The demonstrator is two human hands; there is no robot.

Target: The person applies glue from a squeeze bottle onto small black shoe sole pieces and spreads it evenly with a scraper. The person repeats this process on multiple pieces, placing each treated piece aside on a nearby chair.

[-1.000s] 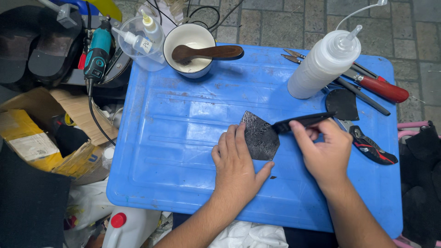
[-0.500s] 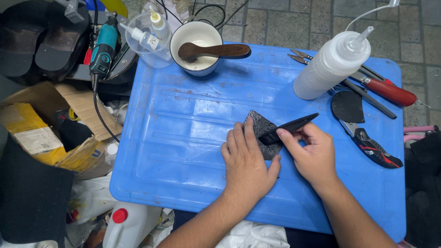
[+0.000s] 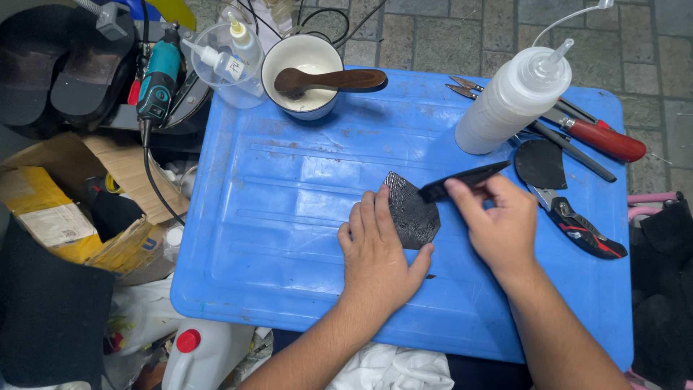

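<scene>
Shoes (image 3: 61,72), dark and turned sole-up, sat at the far left, off the blue tabletop (image 3: 289,238). Below them lay a torn cardboard box (image 3: 79,209) with yellow sides. A teal power tool (image 3: 157,79) hung beside the shoes, its black cord running down. Next came a clear plastic cup (image 3: 224,65) with small glue bottles inside. A white bowl (image 3: 302,76) stood on the back edge of the tabletop, and a brown wooden spoon (image 3: 332,81) rested across it. Near the bottom, a white jug (image 3: 202,354) with a red cap stood below the tabletop.

In the middle, the left hand (image 3: 375,253) lay flat with its fingers spread, pressing down on a dark patch (image 3: 411,213). The patch lay flat on the tabletop, partly under those fingers. The right hand (image 3: 502,224) was just beside it, its grip pinched around a thin black tool (image 3: 465,179). The tool's tip reached the upper edge of the patch.

Farther right stood a white squeeze bottle (image 3: 509,108) with a pointed nozzle. Behind it lay a red-handled tool (image 3: 603,139) and some thin metal tools. A second dark piece (image 3: 540,165) lay near the right hand. A black and red cutter (image 3: 581,227) lay just past that hand, near the right edge.
</scene>
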